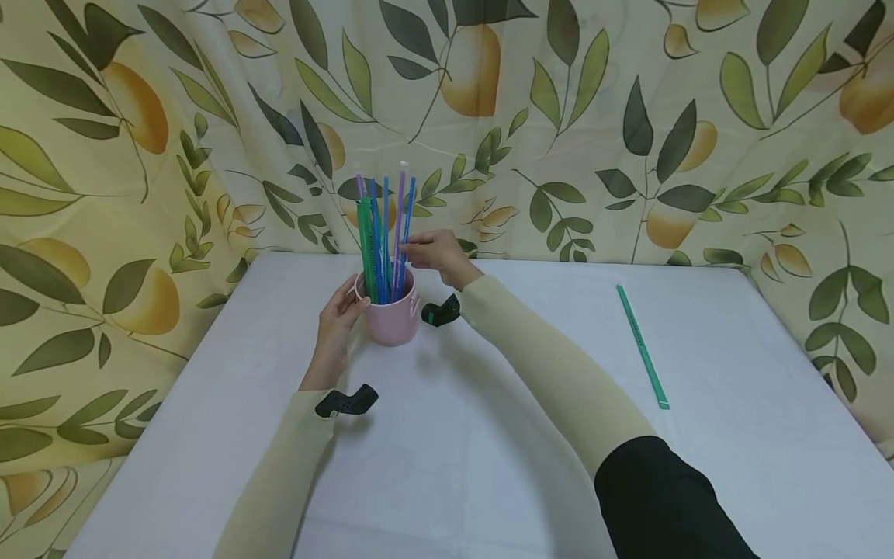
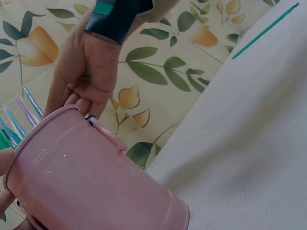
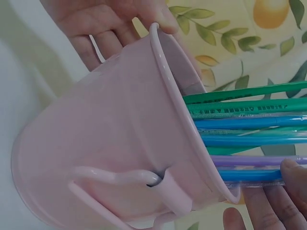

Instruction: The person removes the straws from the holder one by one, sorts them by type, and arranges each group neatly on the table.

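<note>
A small pink metal bucket (image 1: 393, 324) with side handles stands toward the back of the white table. My left hand (image 1: 337, 330) holds it from the left, thumb at the rim, as the right wrist view also shows. Inside stand several straws: green ones (image 3: 240, 106) with printed wrappers, blue ones (image 1: 375, 233) and purple ones (image 3: 259, 160). At the bucket's right side my right hand (image 1: 441, 258) pinches a blue straw (image 3: 254, 175) in a clear wrapper between thumb and fingers, just above the rim. That straw's lower end is hidden in the bucket.
A single green straw (image 1: 642, 345) lies on the right part of the white table (image 1: 740, 435). Behind the table hangs a cloth (image 1: 538, 140) printed with leaves and fruit. Dark bands with camera mounts (image 1: 347, 401) sit on both wrists.
</note>
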{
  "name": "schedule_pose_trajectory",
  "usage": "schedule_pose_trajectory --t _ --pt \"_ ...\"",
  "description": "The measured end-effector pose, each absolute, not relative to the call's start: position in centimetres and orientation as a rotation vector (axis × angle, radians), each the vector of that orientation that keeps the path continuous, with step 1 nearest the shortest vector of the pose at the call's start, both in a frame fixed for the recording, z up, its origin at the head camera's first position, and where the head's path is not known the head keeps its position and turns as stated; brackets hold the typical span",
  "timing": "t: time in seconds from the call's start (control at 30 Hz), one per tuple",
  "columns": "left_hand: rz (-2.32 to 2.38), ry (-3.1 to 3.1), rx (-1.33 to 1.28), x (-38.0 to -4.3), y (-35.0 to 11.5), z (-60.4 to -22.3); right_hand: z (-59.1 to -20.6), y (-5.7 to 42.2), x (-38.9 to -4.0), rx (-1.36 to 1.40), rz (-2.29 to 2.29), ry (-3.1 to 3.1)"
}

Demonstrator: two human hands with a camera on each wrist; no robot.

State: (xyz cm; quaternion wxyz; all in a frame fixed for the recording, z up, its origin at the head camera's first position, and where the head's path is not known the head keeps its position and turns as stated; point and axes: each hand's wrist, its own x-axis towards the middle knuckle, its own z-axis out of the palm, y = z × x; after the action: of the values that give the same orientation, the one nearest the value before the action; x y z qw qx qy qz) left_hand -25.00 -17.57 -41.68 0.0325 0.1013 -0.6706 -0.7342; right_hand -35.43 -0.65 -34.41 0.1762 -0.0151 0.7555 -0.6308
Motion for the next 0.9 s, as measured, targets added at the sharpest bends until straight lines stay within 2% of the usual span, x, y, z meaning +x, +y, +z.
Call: schedule_pose_trajectory --t 0.9 --pt "-2.263 -2.061 0.332 -25.0 -17.4 -41.6 -32.6 0.8 -35.8 -0.112 -1.897 2.145"
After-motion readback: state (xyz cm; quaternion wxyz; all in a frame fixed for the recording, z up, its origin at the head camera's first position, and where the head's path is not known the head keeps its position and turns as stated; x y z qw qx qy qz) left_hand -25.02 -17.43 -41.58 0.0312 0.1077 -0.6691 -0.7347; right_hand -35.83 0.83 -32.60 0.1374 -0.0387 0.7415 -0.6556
